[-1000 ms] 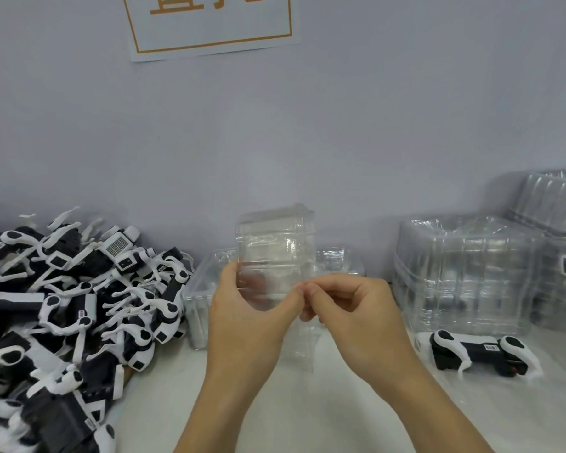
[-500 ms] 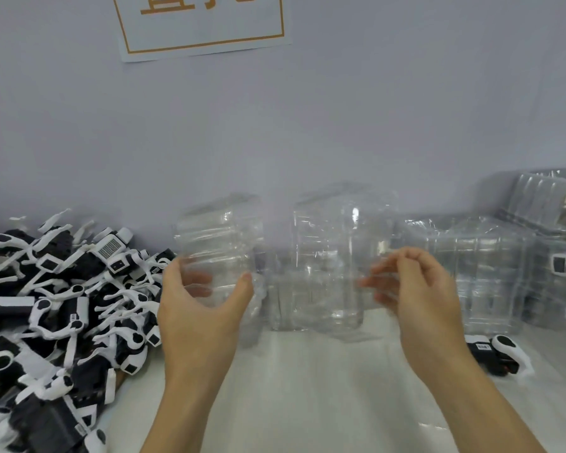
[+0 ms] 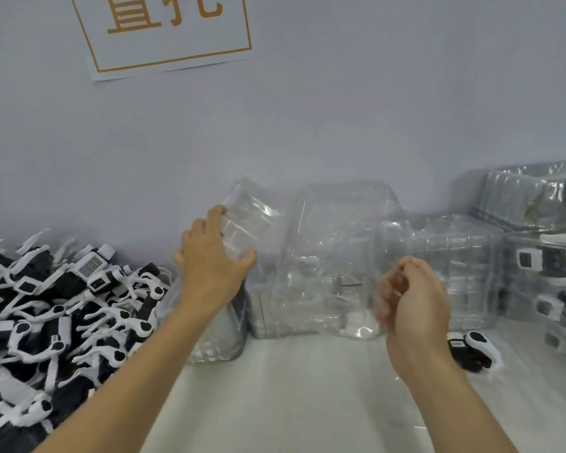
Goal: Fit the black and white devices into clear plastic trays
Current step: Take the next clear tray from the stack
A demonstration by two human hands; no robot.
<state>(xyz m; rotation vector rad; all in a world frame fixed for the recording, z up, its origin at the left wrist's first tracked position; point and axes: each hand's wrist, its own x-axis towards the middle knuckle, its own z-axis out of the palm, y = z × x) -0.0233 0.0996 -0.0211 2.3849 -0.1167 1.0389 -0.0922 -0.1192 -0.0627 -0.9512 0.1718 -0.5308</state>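
Left grip: the left hand [image 3: 209, 269] is holding a stack of clear plastic trays [image 3: 247, 223] up off the table, fingers spread behind it and thumb hooking its lower front edge.
Right grip: the right hand [image 3: 412, 299] is pinching the edge of a single clear tray [image 3: 337, 243] between curled fingertips and thumb; the exact contact point is blurring and hard to read.
Tray position: the single tray is hanging upright between the two hands, apart from the stack and just above the white tabletop [image 3: 291, 387].
Step in hand: judging from the two pieces being held apart, the person is freeing one tray from the nested stack, ahead of any loading.
Devices: the pile of black and white devices [image 3: 62, 305] is lying at the left, just beside the left forearm; one loose device [image 3: 471, 351] is lying on the table behind the right wrist.
Surroundings: more clear trays [image 3: 455, 266] are sitting against the wall, and packed trays [image 3: 550, 269] with devices inside are stacking up at far right.
Next move: probably setting the stack down, laying the single tray flat with its cavity up, then reaching for a device.
Care needed: the thin plastic is likely flexing easily, so a light pinch is suiting it better than a squeeze.
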